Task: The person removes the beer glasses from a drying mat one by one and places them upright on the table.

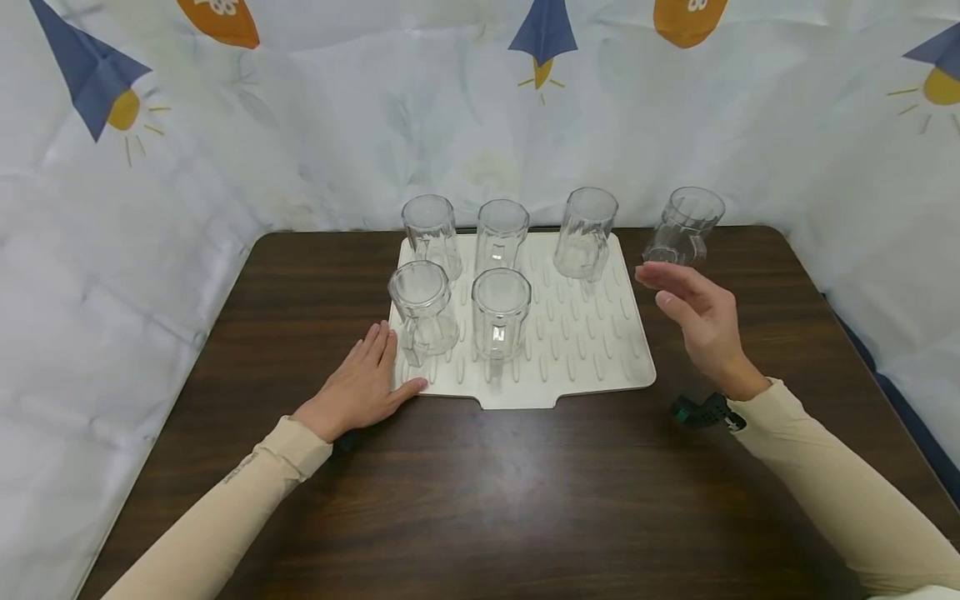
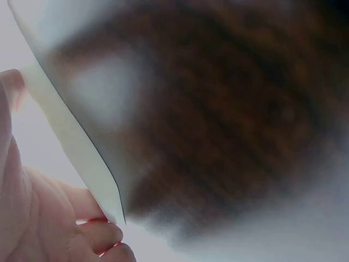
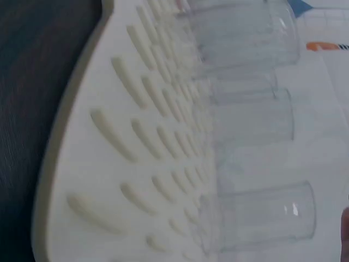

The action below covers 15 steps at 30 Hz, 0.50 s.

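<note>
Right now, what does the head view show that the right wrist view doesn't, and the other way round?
Only the head view shows both hands: the left hand lies flat on the table at the mat's near left corner, and the right hand hovers open beside a lone glass mug standing off the mat. Only the right wrist view shows the mat's raised ribs close up, blurred. Both share the white drying mat and clear glasses standing on it.

Dark wood table bears cream ridged drying mat, one glass, left hand.
</note>
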{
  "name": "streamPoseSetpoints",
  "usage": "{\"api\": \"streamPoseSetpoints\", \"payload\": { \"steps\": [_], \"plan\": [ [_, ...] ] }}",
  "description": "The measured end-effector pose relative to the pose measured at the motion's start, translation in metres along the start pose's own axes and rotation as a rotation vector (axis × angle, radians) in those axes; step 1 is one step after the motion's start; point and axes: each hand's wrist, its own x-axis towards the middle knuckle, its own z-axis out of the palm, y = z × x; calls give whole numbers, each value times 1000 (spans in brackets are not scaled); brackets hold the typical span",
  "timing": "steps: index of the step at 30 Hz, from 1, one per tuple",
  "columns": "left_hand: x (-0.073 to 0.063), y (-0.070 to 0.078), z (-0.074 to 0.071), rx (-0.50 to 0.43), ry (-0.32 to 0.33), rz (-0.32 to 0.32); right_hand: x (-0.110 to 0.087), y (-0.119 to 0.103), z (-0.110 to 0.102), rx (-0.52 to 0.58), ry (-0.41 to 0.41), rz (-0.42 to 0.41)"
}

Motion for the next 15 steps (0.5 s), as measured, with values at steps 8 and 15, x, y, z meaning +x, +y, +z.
{"api": "streamPoseSetpoints", "payload": {
  "steps": [8, 15],
  "plan": [
    [-1, 3, -5, 38, -20, 0, -11, 4, 30, -31, -136, 63],
    [-2, 3, -5, 38, -31, -10, -20, 11, 53, -38, -225, 113]
  ]
}}
